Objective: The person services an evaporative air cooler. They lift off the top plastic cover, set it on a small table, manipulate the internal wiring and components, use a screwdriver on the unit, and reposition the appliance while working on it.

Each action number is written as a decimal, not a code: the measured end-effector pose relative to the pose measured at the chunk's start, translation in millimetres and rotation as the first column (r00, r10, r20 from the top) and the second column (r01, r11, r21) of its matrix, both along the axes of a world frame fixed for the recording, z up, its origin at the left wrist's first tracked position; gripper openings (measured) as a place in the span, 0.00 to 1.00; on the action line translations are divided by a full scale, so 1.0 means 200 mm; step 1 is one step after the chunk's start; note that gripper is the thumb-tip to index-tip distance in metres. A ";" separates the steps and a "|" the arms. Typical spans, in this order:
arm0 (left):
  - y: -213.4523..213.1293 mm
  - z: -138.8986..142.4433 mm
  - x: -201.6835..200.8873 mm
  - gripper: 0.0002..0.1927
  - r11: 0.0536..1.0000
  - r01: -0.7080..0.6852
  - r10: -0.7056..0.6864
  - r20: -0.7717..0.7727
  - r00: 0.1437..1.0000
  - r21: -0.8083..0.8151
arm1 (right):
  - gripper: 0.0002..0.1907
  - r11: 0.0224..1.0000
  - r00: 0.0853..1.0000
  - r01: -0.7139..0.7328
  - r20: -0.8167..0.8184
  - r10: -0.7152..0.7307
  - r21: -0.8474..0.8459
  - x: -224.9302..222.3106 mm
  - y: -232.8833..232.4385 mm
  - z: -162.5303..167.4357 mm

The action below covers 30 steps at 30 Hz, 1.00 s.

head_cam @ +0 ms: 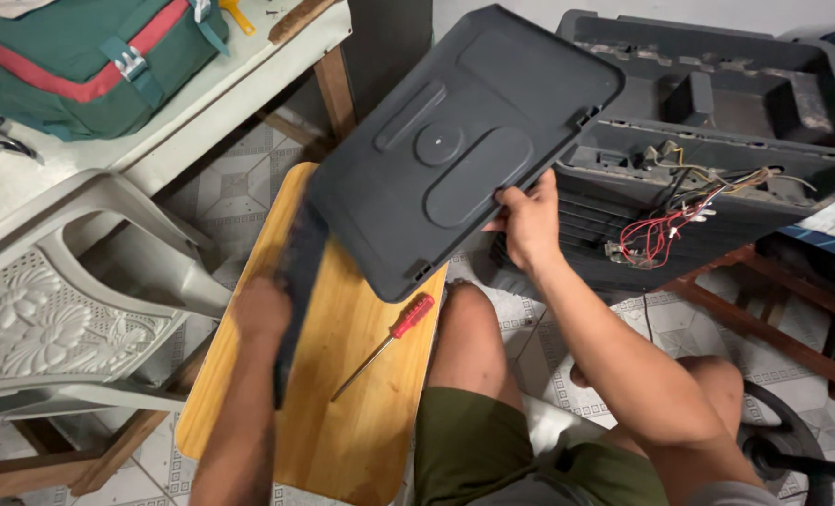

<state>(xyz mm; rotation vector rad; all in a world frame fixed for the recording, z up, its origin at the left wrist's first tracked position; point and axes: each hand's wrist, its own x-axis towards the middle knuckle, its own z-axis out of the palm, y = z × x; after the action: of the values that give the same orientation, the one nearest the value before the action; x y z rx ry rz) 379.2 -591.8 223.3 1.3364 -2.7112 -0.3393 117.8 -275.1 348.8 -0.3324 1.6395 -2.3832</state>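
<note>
Furthest out from the left hand (pixel 260 309), up and away to its left, a green bag with red trim (pixel 80 52) lies on a pale counter (pixel 202 103). Nearer, just to that hand's left, stands a white plastic chair (pixel 71 300) with a moulded flower pattern on its back.

The left hand itself is over the left part of a light wooden board (pixel 342 422) and is closed around a dark, blurred strip-like object (pixel 295 281) that runs from above the hand down past the wrist; what the object is cannot be told. Between the two hands, on the board, lies a screwdriver with a red handle (pixel 410 316), its metal shaft pointing down toward the person's left arm, touching neither hand.

Above the screwdriver, and spanning the space between the hands, a large dark grey plastic panel (pixel 464 141) with raised rounded shapes is held tilted in the air, its lower edge over the board. The right hand (pixel 530 225) is clamped on the panel's right edge, fingers curled behind it and thumb in front.

Just right of the right hand sits a dark grey appliance housing (pixel 717 103) with its top open, and a tangle of red and pale wires (pixel 679 220) hangs out near that hand. Below, patterned floor tiles (pixel 679 323) show.
</note>
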 end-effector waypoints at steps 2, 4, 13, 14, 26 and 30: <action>-0.06 0.12 0.08 0.14 0.998 -0.016 0.011 -0.097 0.995 -0.059 | 0.26 1.000 1.000 0.000 0.002 0.000 0.013 -0.01 -0.01 -0.01; -0.10 0.25 0.15 0.12 0.990 -0.027 0.002 -0.176 0.984 -0.140 | 0.27 0.999 1.000 -0.009 -0.003 0.009 0.038 -0.01 -0.02 -0.03; 0.01 0.57 0.13 0.09 0.977 0.005 -0.083 -0.355 0.931 -0.215 | 0.28 0.962 0.959 -0.226 0.206 0.192 0.152 0.20 -0.36 -0.27; 0.02 0.57 0.10 0.09 0.983 0.008 -0.074 -0.358 0.931 -0.181 | 0.28 0.949 0.940 -0.246 0.289 0.183 0.200 0.24 -0.43 -0.30; 0.03 0.28 -0.12 0.17 0.994 0.109 -0.110 -0.235 0.966 -0.014 | 0.29 0.817 0.751 -0.575 0.416 0.512 0.032 0.58 -0.80 -0.55; -0.06 0.20 -0.10 0.16 0.994 0.112 -0.110 -0.188 0.976 -0.003 | 0.29 0.794 0.716 -0.601 0.504 0.483 0.093 0.61 -0.88 -0.52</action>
<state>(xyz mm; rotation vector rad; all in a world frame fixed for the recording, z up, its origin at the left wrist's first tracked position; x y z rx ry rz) 359.6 -603.8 263.2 1.0955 -2.6334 -0.4613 239.5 -451.6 244.1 -0.1573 1.3491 -1.6228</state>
